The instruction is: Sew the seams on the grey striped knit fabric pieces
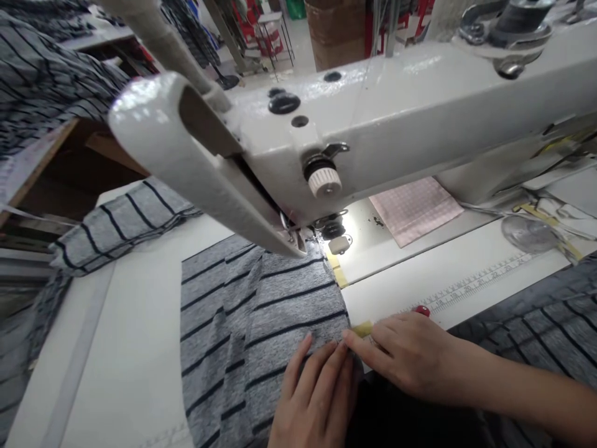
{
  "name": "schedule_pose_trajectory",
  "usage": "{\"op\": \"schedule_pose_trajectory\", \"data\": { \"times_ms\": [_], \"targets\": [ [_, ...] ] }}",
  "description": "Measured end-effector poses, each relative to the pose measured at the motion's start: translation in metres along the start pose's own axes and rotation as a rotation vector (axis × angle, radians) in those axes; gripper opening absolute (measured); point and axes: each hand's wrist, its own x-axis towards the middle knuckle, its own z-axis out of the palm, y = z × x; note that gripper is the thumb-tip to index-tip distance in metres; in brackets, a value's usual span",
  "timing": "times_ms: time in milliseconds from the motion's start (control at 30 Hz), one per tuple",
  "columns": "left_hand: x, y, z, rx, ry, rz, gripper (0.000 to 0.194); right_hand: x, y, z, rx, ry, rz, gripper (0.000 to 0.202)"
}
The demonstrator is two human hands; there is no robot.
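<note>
two hands [317, 398] [413, 351], one sewing machine [396, 112], one pink cloth [417, 208]

The sewing machine's [401, 118] needle is hidden behind its white head cover [186, 155], and its right end runs past the right edge. The bottom edge cuts off the left hand [319, 389] at the wrist and the striped gray fabric [280, 298]. The right hand's [405, 348] curled fingers are partly hidden. Far behind, blur softens what are probably red chairs [254, 28]. Many ruler [466, 289] digits are too small to read.
</note>
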Motion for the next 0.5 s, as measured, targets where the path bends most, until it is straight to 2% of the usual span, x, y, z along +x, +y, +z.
{"op": "schedule_pose_trajectory", "data": {
  "times_ms": [200, 300, 400, 500],
  "targets": [
    [0.0, 0.001, 0.003, 0.065, -0.017, 0.051, 0.026, 0.002, 0.005, 0.001, 0.043, 0.019, 0.011, 0.037],
    [0.005, -0.006, 0.001, -0.044, 0.01, -0.015, 0.02, 0.007, 0.003, 0.002, 0.014, 0.085, -0.014, 0.034],
    [0.013, -0.013, -0.008, -0.209, 0.016, -0.134, 0.02, 0.014, 0.001, 0.004, -0.027, 0.179, -0.115, 0.031],
    [0.023, -0.022, -0.022, -0.272, -0.037, -0.135, 0.019, 0.016, 0.002, 0.007, -0.046, 0.201, -0.146, 0.029]
  ]
}}
